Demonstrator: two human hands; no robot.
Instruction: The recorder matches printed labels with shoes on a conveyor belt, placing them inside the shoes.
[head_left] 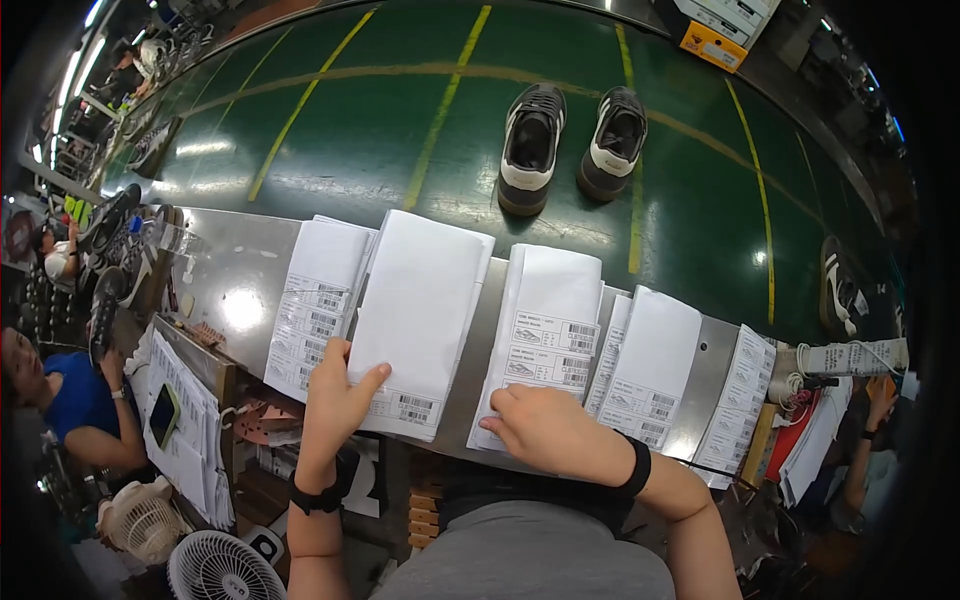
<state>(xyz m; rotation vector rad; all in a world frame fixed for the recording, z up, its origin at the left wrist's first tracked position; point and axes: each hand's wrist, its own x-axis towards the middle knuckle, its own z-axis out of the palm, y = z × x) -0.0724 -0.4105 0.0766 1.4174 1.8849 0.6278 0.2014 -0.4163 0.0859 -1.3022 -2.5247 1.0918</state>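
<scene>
My left hand (pixel 340 400) is at the left edge of a thick stack of folded white label sheets (pixel 420 290). Its thumb lies on top and its fingers are at the side edge, closed on the sheets. My right hand (pixel 550 425) is over the lower part of another stack of barcode label sheets (pixel 555 290). Its fingers are curled, with the fingertips together near that stack's left edge; whatever is between them is hidden. Beyond the stacks, a pair of dark sneakers with white heels, a left shoe (pixel 530 150) and a right shoe (pixel 612 145), stands on the green belt.
More label stacks lie along the metal ledge (pixel 235 255), at left (pixel 325 290) and right (pixel 655 350). Yellow lines cross the green belt (pixel 400 140). Shoe boxes (pixel 715 40) stand at the far right. A phone (pixel 163 415) and fans (pixel 225 570) are at left, near a seated person (pixel 90 410).
</scene>
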